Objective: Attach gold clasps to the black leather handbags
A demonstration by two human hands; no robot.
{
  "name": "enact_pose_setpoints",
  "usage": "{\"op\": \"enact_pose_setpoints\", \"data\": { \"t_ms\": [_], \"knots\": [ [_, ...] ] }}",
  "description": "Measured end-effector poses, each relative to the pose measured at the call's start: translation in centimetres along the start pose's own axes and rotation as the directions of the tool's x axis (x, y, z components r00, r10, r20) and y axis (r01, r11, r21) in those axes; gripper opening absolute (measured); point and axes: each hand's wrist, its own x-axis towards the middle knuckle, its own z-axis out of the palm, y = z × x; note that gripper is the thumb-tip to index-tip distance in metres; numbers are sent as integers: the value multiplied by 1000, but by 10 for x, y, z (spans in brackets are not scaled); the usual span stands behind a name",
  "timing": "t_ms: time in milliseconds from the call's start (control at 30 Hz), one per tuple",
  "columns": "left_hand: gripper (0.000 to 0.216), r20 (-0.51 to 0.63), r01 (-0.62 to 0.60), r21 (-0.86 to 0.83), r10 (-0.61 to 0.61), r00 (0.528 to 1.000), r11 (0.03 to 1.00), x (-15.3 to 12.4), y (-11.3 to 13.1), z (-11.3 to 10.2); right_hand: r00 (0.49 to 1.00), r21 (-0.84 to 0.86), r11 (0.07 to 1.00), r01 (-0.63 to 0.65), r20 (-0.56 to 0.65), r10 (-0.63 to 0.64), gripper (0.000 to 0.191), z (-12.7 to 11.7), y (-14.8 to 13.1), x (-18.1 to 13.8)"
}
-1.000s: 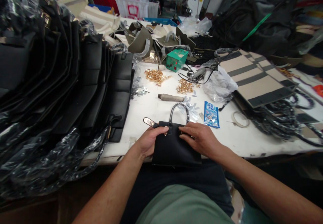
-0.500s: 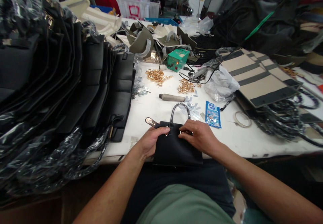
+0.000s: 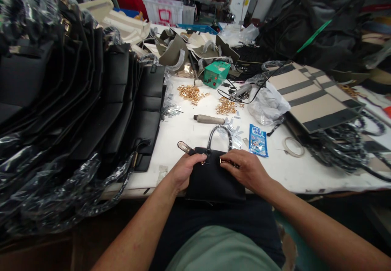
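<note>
A small black handbag [image 3: 214, 181] lies flat at the near edge of the white table [image 3: 189, 140], its wrapped handle [image 3: 219, 134] pointing away from me. My left hand [image 3: 183, 171] grips the bag's upper left corner, thumb on top, beside a strap with a gold clasp [image 3: 184, 147]. My right hand [image 3: 246, 169] rests on the bag's upper right, fingers pinched on a small gold fitting at the top edge.
A row of black bags in plastic [image 3: 76, 100] fills the left. Gold hardware piles [image 3: 191, 93], a green box [image 3: 216, 73], a wooden-handled tool [image 3: 209, 119], a blue packet [image 3: 257, 139], a tape ring [image 3: 292, 146], and beige striped panels [image 3: 314, 98] lie beyond.
My hands have barely shifted on the bag; my right fingers have drawn in slightly toward the gold fitting. The view has tilted a little.
</note>
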Motion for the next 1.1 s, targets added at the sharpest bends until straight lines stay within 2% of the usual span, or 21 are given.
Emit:
{"op": "enact_pose_setpoints", "data": {
  "t_ms": [133, 267, 500, 600, 767, 833, 967, 1100],
  "knots": [
    [14, 33, -26, 1, 26, 999, 1000, -1, 0, 0, 999, -79, 997, 17, 36, -14, 10, 2, -5, 5],
    [10, 3, -25, -5, 25, 1000, 1000, 0, 1, -1, 998, -129, 991, -23, 60, 31, 10, 6, -9, 10],
    [15, -52, -22, -24, 21, 998, 999, -1, 0, 1, 1000, 40, 999, -11, 11, 11, 12, 3, -6, 3],
    [16, -64, -10, -2, 10, 998, 1000, -6, 1, 4, 1000, -49, 999, -3, -5, 3, 11, 3, -11, 1],
    [16, -95, 85, 18, -83, 992, 996, -4, 11, 11, 1000, -190, 982, -11, -14, 9, 8, 3, -18, 11],
    [16, -92, 85, 21, -82, 992, 996, -8, 12, 17, 998, -175, 984, -18, -64, 7, 16, -4, -21, 6],
    [20, -79, 51, 12, -50, 996, 999, -25, 7, 26, 960, -83, 995, -52, -280, 27, 50, -23, -22, -27],
    [19, -118, -55, 14, 57, 991, 998, -48, 8, 36, 883, 1, 999, -47, -468, 42, 45, -39, -16, -63]
  ]
}}
